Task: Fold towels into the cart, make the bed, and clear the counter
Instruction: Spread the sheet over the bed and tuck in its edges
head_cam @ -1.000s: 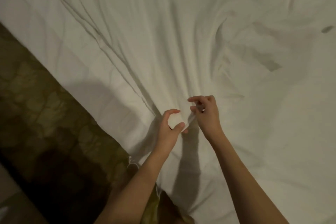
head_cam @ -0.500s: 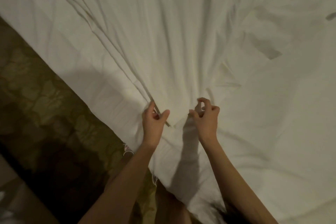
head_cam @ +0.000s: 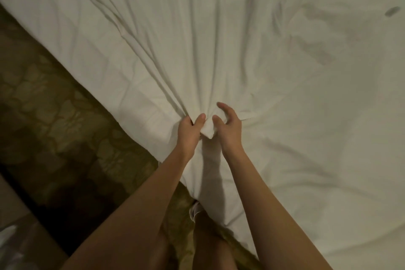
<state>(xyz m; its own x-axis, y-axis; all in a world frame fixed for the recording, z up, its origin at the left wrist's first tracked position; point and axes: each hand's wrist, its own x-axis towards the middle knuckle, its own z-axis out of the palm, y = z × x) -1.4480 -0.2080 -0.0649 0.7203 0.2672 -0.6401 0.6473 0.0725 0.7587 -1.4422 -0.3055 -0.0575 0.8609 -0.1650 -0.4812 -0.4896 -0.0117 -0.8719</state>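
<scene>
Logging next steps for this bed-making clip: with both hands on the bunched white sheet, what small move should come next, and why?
Probably draw the bunched fold back toward the body. The left hand and right hand both pinch the white sheet near the bed's edge, and long creases fan out from that spot across the sheet, so more pull looks needed to flatten them.

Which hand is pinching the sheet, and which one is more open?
The left hand pinches the white sheet between thumb and fingers. The right hand curls loosely around a bunched bit.

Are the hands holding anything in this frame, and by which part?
Both hold the white bed sheet. The left hand grips a gathered bunch of it; the right hand curls round the raised fold beside it, near the bed's edge.
</scene>
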